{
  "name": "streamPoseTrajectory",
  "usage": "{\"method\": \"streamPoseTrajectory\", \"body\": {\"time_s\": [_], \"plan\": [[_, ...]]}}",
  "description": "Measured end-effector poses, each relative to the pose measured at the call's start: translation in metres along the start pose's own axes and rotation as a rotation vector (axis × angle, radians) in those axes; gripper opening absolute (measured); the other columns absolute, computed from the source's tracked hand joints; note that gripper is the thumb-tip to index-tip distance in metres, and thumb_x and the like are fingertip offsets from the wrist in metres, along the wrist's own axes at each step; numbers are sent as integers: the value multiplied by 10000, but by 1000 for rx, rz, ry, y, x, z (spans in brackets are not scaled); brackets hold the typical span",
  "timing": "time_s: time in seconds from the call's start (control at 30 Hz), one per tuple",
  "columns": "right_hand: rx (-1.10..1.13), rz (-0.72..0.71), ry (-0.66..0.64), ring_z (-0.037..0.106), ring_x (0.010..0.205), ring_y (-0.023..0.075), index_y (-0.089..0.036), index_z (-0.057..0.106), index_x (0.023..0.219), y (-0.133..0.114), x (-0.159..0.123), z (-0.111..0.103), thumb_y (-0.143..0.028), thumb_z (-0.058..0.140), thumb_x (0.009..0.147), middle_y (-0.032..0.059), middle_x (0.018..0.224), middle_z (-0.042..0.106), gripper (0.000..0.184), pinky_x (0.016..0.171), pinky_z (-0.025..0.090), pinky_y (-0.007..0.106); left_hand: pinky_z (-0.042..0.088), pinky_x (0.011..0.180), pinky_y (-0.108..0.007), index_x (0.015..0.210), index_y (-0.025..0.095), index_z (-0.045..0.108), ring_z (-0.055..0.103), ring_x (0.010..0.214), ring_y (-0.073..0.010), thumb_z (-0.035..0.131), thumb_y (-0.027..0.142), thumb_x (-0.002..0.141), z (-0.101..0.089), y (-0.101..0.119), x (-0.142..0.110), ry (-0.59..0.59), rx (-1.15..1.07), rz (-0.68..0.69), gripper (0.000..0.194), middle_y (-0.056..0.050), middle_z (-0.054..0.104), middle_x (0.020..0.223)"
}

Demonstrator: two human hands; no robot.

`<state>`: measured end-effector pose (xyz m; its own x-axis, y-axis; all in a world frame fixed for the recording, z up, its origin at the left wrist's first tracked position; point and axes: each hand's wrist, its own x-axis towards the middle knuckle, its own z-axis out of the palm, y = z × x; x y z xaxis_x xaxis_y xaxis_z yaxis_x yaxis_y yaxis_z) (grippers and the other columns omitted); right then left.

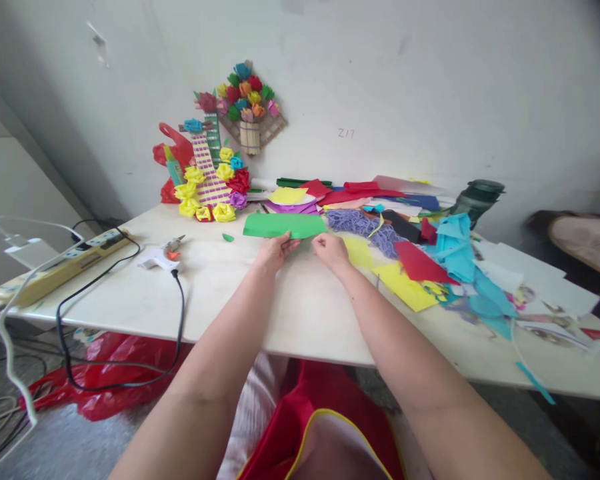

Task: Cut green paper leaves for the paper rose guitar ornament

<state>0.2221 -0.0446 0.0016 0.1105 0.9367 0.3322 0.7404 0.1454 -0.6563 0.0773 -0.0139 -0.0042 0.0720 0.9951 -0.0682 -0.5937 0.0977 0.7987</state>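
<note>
Pinching the near edge of a green paper sheet (283, 225) with the left hand (276, 251); curling the right hand (331, 251) inward at the sheet's right end, perhaps gripping the corner. Holding the sheet over the tabletop (310, 313), between a hot glue gun (161, 257) and crinkled purple strands (363, 223).

Through my feed I have a pale table (310, 313) with a yellow power strip (55, 270) along its left side and a white glue gun (161, 257) near it. On the right I can see a bundle of purple yarn (365, 225), scattered yellow sheets (405, 285) and a red piece (424, 262), while a dark green bottle (480, 199) stands towards the back.
</note>
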Motion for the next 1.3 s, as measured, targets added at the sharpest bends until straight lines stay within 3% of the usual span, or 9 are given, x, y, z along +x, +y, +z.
{"method": "streamPoseTrajectory", "body": {"time_s": [0.1,0.23,0.47,0.7,0.93,1.3], "plan": [[-433,-20,16,626,848,240,-187,678,834,2,1,-9,-195,502,743,112,858,681,199,698,454,318,535,621,-224,810,94,576,649,597,-133,534,38,787,-1,0,2,-4,-11,0,74,-48,643,632],[-609,10,-23,594,951,297,-169,693,894,6,3,-15,-189,549,716,169,951,656,230,718,459,358,536,625,-218,811,95,579,647,598,-125,554,49,784,1,2,1,36,-37,-11,59,-52,651,657],[-655,83,-98,602,950,296,-168,674,965,5,2,-19,-213,554,751,191,1082,599,249,729,458,359,534,608,-200,818,97,577,646,588,-117,542,69,803,0,2,2,55,-58,5,47,-43,654,649],[-723,144,-150,632,924,279,-154,682,945,3,3,-24,-185,525,755,168,961,667,249,727,462,343,541,646,-207,810,91,575,666,646,-140,537,155,836,-2,2,5,72,-104,2,78,-70,657,653],[-772,72,-125,643,884,259,-181,694,928,2,3,-24,-159,565,719,156,940,680,247,692,466,313,545,640,-200,900,97,572,670,640,-142,527,181,847,-3,3,8,110,-166,0,110,-56,653,624],[-705,125,-104,629,925,270,-171,679,972,3,2,-29,-183,528,751,154,968,675,268,722,453,332,543,607,-182,837,114,562,666,635,-131,467,168,879,-4,5,10,106,-203,22,117,-47,659,631]]}}
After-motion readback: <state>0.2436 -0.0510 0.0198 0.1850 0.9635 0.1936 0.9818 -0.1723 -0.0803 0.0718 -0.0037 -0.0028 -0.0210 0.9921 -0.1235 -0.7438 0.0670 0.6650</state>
